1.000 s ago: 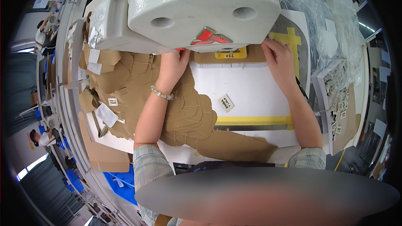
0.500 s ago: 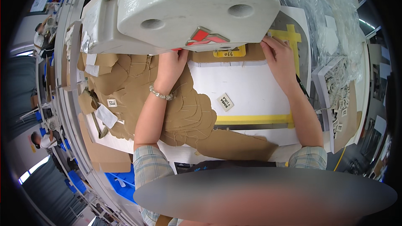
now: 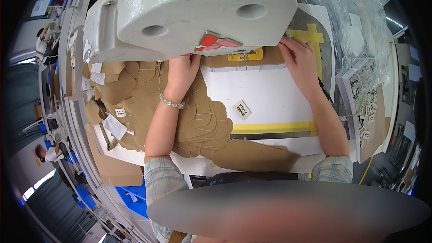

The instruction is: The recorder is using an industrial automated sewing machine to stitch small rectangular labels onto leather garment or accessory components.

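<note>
The head of a large off-white industrial sewing machine [image 3: 207,13] hangs over the far part of the table. My left hand [image 3: 182,76] reaches beneath its near edge, so its fingers are mostly hidden; a beaded bracelet circles the wrist. My right hand [image 3: 300,60] is at the machine's right lower edge, thumb and fingers bent together, their tips partly covered. Between my hands, a strip of brown material [image 3: 216,61] shows below the machine. A small white label [image 3: 241,109] with dark print lies on the white work surface [image 3: 270,94], nearer to me.
Overlapping brown cut pieces [image 3: 198,126] with loose threads spread to the left. A white box [image 3: 348,94] of small labels stands right, beside crumpled clear plastic [image 3: 360,31]. Yellow tape [image 3: 274,128] edges the work surface. A blue bin [image 3: 135,200] sits lower left; people are farther left.
The view has shifted slightly, so the machine sits a little farther left. Both hands keep nearly the same places, and the loose label lies as before.
</note>
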`<state>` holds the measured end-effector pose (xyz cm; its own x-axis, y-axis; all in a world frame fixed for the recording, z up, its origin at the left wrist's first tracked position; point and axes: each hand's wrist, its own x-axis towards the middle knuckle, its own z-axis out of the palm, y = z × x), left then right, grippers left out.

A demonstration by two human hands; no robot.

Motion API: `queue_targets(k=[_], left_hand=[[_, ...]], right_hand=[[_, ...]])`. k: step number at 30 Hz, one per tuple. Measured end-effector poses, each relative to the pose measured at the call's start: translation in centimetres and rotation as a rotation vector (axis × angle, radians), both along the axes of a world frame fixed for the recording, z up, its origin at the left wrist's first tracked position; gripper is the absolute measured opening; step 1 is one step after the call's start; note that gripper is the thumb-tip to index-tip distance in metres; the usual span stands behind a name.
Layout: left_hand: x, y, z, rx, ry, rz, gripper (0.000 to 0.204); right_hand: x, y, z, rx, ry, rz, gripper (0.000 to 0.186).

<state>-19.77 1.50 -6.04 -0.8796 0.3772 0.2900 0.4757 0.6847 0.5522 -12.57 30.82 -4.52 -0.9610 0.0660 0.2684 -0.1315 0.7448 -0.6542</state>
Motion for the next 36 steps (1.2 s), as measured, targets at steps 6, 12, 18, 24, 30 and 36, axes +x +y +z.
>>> queue_targets(k=[6, 12, 18, 24, 30, 36], left_hand=[[0.4, 0.3, 0.3, -0.033, 0.008, -0.001, 0.014], [0.2, 0.6, 0.3, -0.054, 0.114, -0.037, 0.014], [0.2, 0.8, 0.9, -0.049, 0.192, -0.055, 0.009], [2.2, -0.1, 4.0, -0.228, 0.271, -0.104, 0.017], [6.1, -1.0, 4.4, -0.395, 0.169, -0.198, 0.053], [6.6, -0.5, 3.4, -0.393, 0.135, -0.181, 0.058]], right_hand=[[0.2, -0.1, 0.0, 0.032, 0.018, -0.006, 0.023], [0.1, 0.1, -0.2, 0.054, -0.002, -0.002, 0.023], [0.0, 0.2, 0.0, 0.099, -0.060, 0.005, 0.025], [1.4, 0.8, 2.0, 0.417, 0.088, 0.013, 0.045], [5.1, 0.4, 3.0, 0.579, 0.032, 0.153, 0.054], [6.1, 0.8, 1.1, 0.617, 0.082, 0.134, 0.054]])
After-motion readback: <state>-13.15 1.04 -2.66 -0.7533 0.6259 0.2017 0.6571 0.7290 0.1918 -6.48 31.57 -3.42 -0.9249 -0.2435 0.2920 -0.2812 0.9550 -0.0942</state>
